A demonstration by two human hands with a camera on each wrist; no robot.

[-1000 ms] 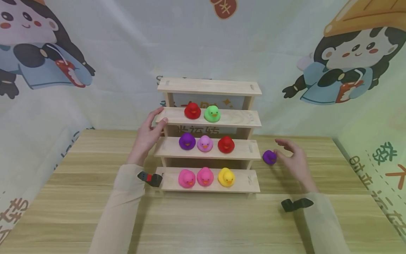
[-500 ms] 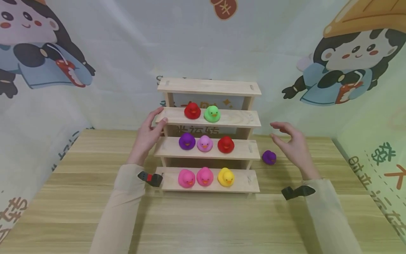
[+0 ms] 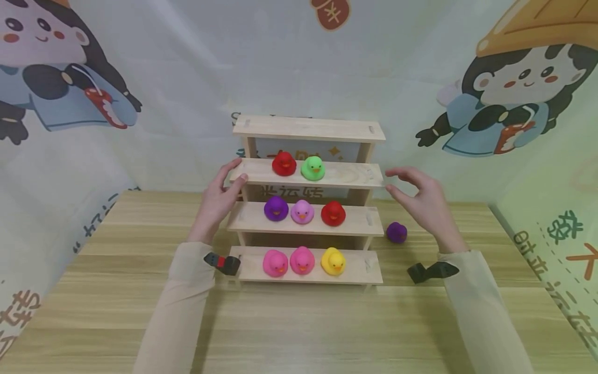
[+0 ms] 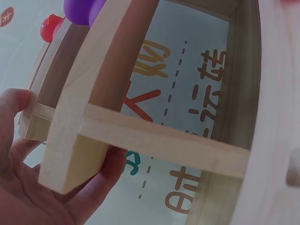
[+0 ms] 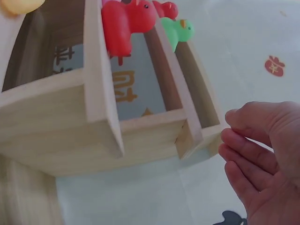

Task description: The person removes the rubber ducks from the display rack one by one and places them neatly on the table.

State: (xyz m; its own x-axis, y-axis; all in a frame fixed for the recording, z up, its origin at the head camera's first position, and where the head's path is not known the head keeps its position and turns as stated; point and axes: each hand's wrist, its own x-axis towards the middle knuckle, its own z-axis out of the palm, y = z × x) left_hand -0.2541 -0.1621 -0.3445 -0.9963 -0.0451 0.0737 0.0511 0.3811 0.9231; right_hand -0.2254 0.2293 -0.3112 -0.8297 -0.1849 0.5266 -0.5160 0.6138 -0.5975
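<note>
A four-tier wooden shelf (image 3: 308, 129) stands mid-table. My left hand (image 3: 217, 200) grips its left end around the second tier from the top; the left wrist view shows the fingers (image 4: 105, 173) around the wood. My right hand (image 3: 422, 202) is raised beside the shelf's right end, holding nothing, thumb and fingers parted with the tips close to the second tier's end. A purple rubber duck (image 3: 396, 232) lies on the table below that hand. On the second tier sit a red duck (image 3: 284, 164) and a green duck (image 3: 313, 168).
The third tier carries a purple duck (image 3: 276, 208), a lilac duck (image 3: 302, 212) and a red duck (image 3: 333, 213). Two pink ducks (image 3: 275, 263) and a yellow duck (image 3: 334, 261) sit on the lowest tier. A printed cloth (image 3: 187, 93) hangs behind the wooden table (image 3: 299, 327).
My right hand has left the purple duck on the table, rising and then moving left toward the shelf's end. My left hand has stayed in place on the shelf.
</note>
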